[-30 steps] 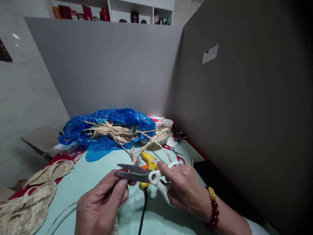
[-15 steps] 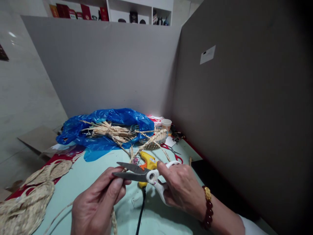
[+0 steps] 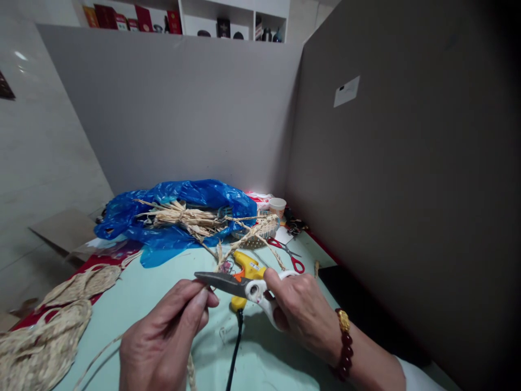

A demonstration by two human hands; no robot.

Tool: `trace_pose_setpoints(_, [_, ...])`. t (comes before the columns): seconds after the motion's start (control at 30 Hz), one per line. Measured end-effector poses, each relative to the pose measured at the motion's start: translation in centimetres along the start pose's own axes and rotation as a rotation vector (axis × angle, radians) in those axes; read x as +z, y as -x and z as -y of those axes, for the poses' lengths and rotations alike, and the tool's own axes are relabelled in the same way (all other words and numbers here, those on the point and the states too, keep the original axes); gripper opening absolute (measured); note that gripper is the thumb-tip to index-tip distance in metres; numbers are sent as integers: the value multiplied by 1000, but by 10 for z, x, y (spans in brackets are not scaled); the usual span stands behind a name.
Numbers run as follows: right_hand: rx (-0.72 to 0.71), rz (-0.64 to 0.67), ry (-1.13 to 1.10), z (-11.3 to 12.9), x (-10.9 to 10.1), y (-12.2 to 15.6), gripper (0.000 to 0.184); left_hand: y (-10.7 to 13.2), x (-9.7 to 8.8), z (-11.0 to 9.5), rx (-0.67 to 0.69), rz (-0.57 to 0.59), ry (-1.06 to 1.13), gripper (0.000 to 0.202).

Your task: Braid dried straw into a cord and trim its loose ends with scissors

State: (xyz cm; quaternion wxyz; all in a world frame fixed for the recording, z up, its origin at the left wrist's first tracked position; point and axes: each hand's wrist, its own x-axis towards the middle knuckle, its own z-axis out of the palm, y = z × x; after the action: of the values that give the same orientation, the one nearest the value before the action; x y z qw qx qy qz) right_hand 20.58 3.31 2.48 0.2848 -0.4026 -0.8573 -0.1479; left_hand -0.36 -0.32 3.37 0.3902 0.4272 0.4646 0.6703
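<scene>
My right hand (image 3: 303, 309) grips white-handled scissors (image 3: 228, 283), its fingers in the handle loops. The dark blades are together and point left, their tips at the fingertips of my left hand (image 3: 171, 331). That hand is closed in a pinch on a braided straw cord (image 3: 191, 372), whose lower end hangs below the fingers. The pinched part is mostly hidden by the fingers. Behind the blades lies a yellow glue gun (image 3: 248, 265) with an orange trigger and a black cable (image 3: 235, 350).
A blue plastic bag (image 3: 203, 190) holds a bundle of dry straw (image 3: 183, 216). Red-handled scissors (image 3: 298, 264), a woven basket (image 3: 266, 231) and a paper cup (image 3: 277, 206) stand right of it. Woven straw pieces (image 3: 44, 347) lie at left. Grey partitions (image 3: 183, 108) enclose the table.
The white-handled scissors' blades, apart half a second ago, have come together by my left fingertips. Both hands have stayed nearly in place.
</scene>
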Motion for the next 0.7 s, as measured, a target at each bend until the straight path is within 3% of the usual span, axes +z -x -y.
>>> trace_pose_setpoints(0.13, [27, 44, -57, 0, 7, 3, 20, 2, 2, -3, 0, -5, -6, 21])
trace_pose_setpoints(0.27, [238, 69, -339, 3, 11, 2, 16, 6, 9, -11, 16, 26, -18, 21])
trace_pose_setpoints(0.37, [381, 54, -500, 4, 6, -2, 22, 8, 12, -16, -44, 17, -19, 23])
trace_pose_setpoints(0.53, [497, 15, -699, 6, -1, -6, 22, 7, 14, -21, -177, -7, 6, 31])
trace_pose_setpoints(0.63, [607, 4, -1032, 8, -3, -10, 24, 5, 14, -18, -190, 30, -96, 34])
trace_pose_setpoints(0.7, [670, -13, -1302, 11, -6, -14, 30, 5, 15, -14, -122, 60, -186, 30])
